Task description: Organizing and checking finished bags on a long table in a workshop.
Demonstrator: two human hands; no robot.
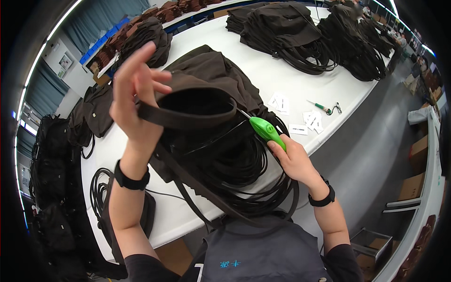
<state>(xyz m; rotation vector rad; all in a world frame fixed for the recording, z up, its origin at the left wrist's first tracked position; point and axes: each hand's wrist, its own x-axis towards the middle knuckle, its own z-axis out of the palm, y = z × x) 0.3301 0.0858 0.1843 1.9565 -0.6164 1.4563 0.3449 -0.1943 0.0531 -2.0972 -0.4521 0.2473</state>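
My left hand (134,96) is raised at the left of a pile of dark brown bags (211,68), its fingers stretched out and apart. A wide dark strap (188,117) stands up in a loop against its palm; I cannot tell whether the thumb holds it. My right hand (293,157) is closed around a bright green-handled tool (266,130). Its thin metal tip touches or nearly touches the right end of the loop. Several long dark straps (244,176) hang from the pile toward my lap.
More dark bags (282,26) lie at the far side of the white table (268,87). White cards (312,121) and a small green-handled tool (322,107) lie at the right. Another bag (150,214) sits near left, with dark bags (56,188) stacked beyond the table's left edge.
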